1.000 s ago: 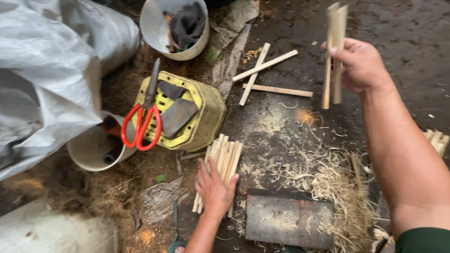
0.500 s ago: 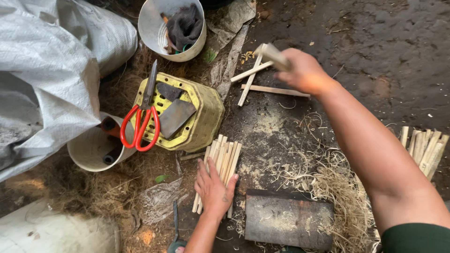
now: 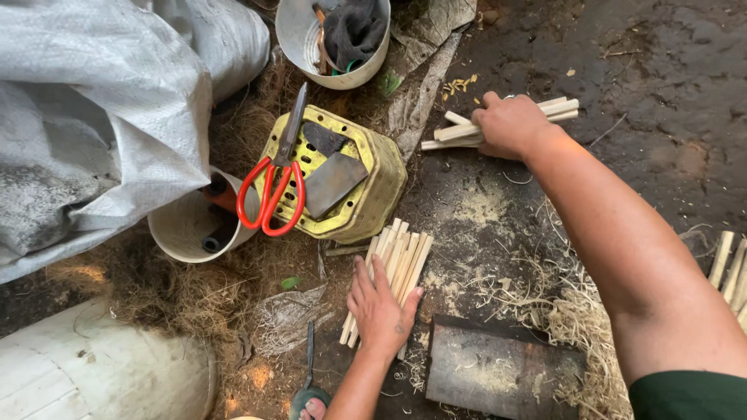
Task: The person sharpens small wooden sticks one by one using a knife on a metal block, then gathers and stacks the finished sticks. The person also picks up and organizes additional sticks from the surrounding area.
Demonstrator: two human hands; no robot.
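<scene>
Ground-level work site seen from above. Nearest the viewer, a flat dark block [image 3: 498,369] lies among pale shavings [image 3: 576,327]. Just beside it, the left hand [image 3: 381,307] rests palm-down, fingers spread flat, on a bundle of pale split sticks [image 3: 401,257] lying side by side on the dirt; the hand presses rather than grips. Beyond the bundle stands a yellow perforated crate [image 3: 373,194], overturned, carrying red-handled shears [image 3: 274,187] and a dark cleaver blade [image 3: 331,183]. To its left a white cup [image 3: 183,229] lies beside a grey tarpaulin [image 3: 101,117]. Farther out, the right hand [image 3: 510,124], arm extended, closes its fingers around a second handful of sticks [image 3: 560,107] lying across the dark ground. At the far edge sits a white bucket [image 3: 299,39] holding a dark cloth. More sticks [image 3: 727,268] lie at the right margin.
</scene>
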